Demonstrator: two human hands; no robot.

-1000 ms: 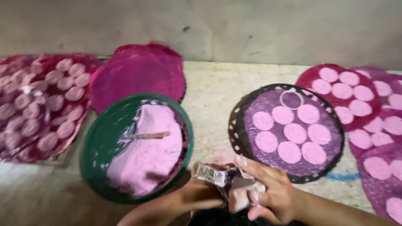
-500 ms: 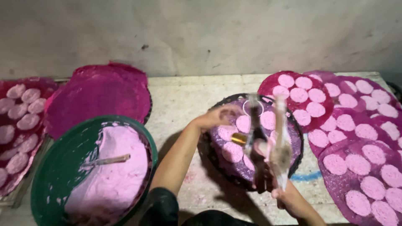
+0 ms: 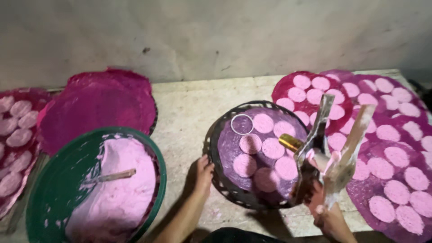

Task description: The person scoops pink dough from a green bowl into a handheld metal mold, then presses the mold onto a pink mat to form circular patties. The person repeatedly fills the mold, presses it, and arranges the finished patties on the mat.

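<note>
My left hand [image 3: 203, 173] rests on the near left rim of a round dark woven tray [image 3: 223, 184] lined with purple cloth and carrying several pink dough discs [image 3: 262, 146] plus a white ring mould [image 3: 242, 123]. My right hand [image 3: 325, 202] grips a clear plastic piping bag [image 3: 335, 155] smeared with pink batter, with a gold-coloured nozzle [image 3: 290, 142] hanging over the tray's right side. The bag's open top flares upward.
A green basin [image 3: 49, 198] of pink batter with a wooden stick [image 3: 110, 176] sits at the lower left. Magenta cloth mats [image 3: 96, 108] lie behind it. More mats covered in pink discs [image 3: 396, 135] fill the right side; another lies at the far left [image 3: 15, 130]. A grey wall stands behind.
The view shifted from the basin toward the woven tray. My left hand drew back from over the tray to its near rim. The piping bag rose upright in my right hand.
</note>
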